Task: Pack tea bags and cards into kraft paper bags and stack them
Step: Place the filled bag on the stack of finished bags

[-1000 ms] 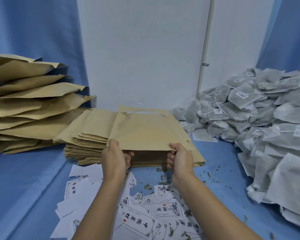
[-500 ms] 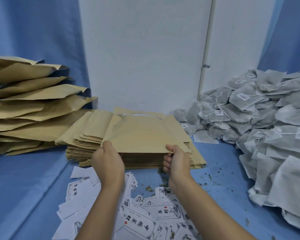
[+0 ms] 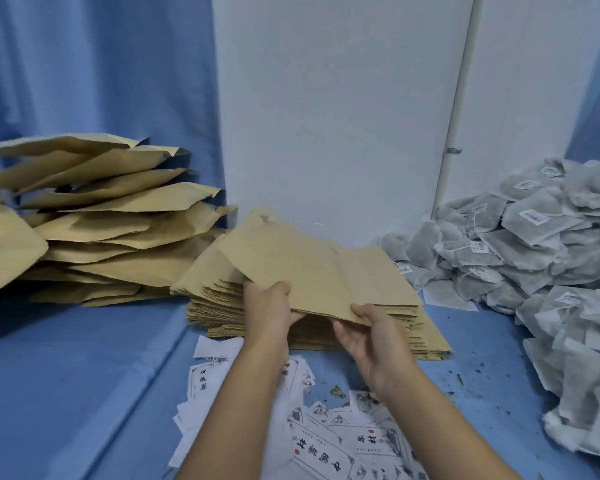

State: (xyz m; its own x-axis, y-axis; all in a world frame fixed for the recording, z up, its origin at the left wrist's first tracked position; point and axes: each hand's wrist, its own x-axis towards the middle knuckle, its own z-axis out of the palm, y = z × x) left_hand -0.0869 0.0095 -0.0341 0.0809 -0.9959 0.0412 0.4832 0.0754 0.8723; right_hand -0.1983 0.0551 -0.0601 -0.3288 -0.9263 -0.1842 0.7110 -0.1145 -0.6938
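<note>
Left hand (image 3: 269, 315), right hand (image 3: 373, 341) pinch kraft bag (image 3: 319, 268) near edge — grip partly hidden underneath — far corner blurred.

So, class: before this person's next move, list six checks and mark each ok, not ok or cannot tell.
1. Grip: left hand and right hand both hold the bag: ok.
2. Only one bag lifted off the stack: cannot tell, the edge is too thin to judge.
3. Bag mouth open: not ok, the bag is flat.
4. Tea bags close by: ok, piled on the right.
5. Cards close by: ok, under the forearms.
6. One hand free to pick: not ok.
</note>
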